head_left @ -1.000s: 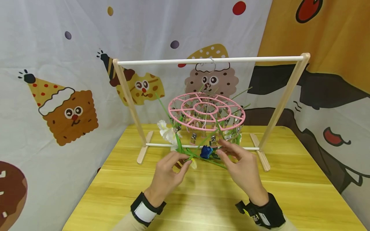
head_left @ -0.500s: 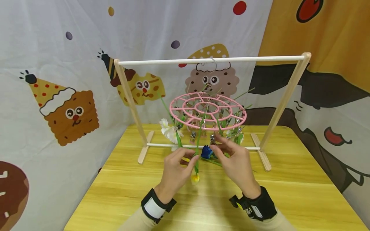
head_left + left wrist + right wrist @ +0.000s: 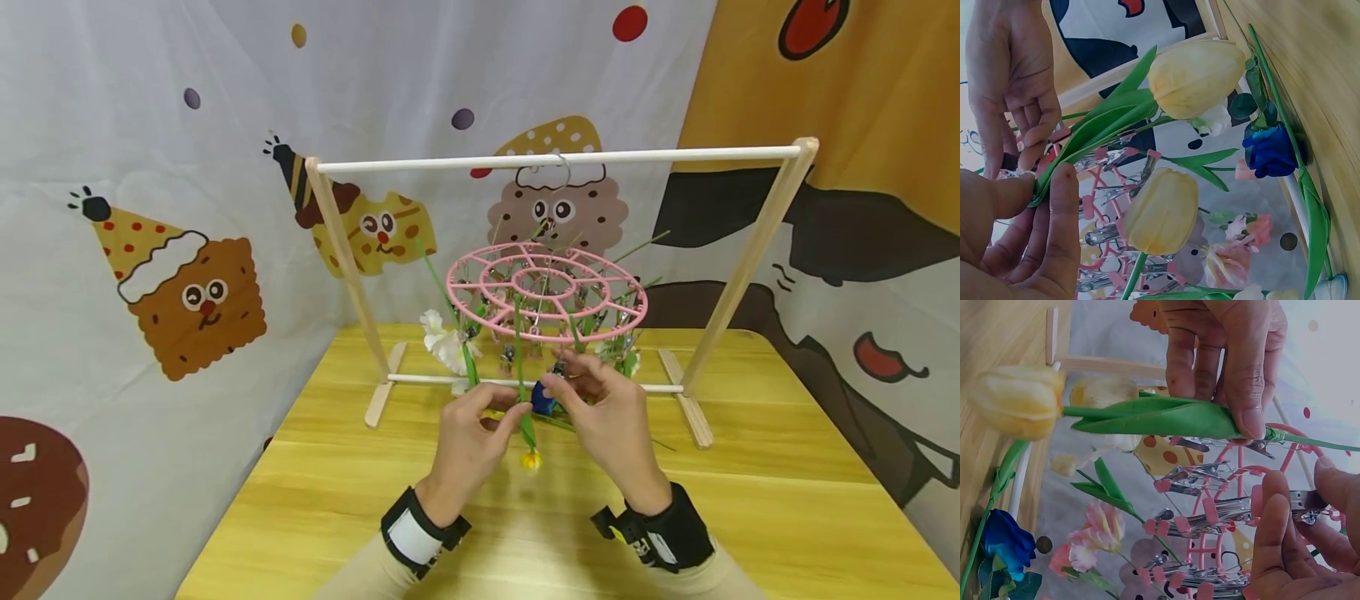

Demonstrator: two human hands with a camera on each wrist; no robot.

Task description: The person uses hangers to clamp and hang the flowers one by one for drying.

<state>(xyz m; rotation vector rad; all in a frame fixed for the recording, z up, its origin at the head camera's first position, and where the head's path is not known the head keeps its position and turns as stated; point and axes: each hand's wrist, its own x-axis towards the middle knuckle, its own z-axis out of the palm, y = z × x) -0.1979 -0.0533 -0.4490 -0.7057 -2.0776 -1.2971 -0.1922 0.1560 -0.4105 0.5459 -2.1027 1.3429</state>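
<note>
My left hand (image 3: pixel 476 437) pinches the green stem of a yellow tulip (image 3: pixel 531 461) whose head hangs down over the table. In the right wrist view this tulip's pale yellow bloom (image 3: pixel 1019 403) and folded green leaf (image 3: pixel 1160 419) show beside the left fingers. My right hand (image 3: pixel 611 425) pinches a metal clip with pink tips (image 3: pixel 1307 503), one of several dangling from a round pink hanger (image 3: pixel 551 338). Whether the clip's mouth is parted cannot be made out. Stem and clip are close together but apart.
A wooden stand with a white top bar (image 3: pixel 675 156) carries the hanger. White flowers (image 3: pixel 447 346), another pale tulip (image 3: pixel 1163 212) and pink blooms (image 3: pixel 1094 531) hang from it. Beneath, a blue rose (image 3: pixel 1269 150) and green stems lie on the wooden table (image 3: pixel 600 550).
My left hand has moved right toward the clip, and the tulip has swung from slanted to nearly upright, bloom downward. My right hand has shifted left onto the clip and now pinches it.
</note>
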